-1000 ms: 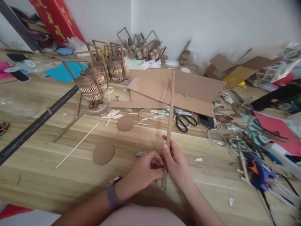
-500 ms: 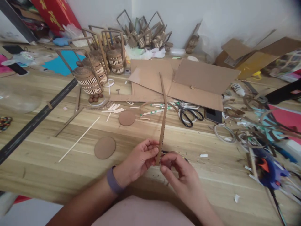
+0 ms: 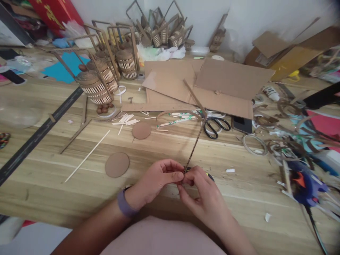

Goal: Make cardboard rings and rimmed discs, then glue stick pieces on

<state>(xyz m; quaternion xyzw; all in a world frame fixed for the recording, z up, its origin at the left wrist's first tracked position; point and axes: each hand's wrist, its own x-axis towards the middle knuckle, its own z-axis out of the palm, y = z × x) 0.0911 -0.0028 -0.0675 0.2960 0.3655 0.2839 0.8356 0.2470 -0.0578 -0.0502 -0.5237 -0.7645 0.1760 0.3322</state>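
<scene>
A narrow cardboard strip (image 3: 196,143) rises from between my hands, its corrugated edge facing me and its far part bent to the left. My left hand (image 3: 166,177) pinches the strip's near end between thumb and fingers. Pressed close beside it, my right hand (image 3: 200,193) has its fingertips closed on the same end, which they hide. Behind the right hand a dark and yellow object (image 3: 209,176) shows only in part. Left of my hands lies a cardboard disc (image 3: 117,165), with a smaller cardboard disc (image 3: 141,130) farther back.
Black-handled scissors (image 3: 216,127) and a phone (image 3: 241,124) lie beyond my hands, before cardboard sheets (image 3: 170,76). Small lidded baskets (image 3: 94,88) with tall handles stand back left. A blue glue gun (image 3: 305,186) and tangled strips sit at right. A thin stick (image 3: 87,156) lies left.
The strip has turned so its corrugated edge faces me, and its bent far part has swung right. My hands have drawn closer together around the near end. The camera view has shifted slightly.
</scene>
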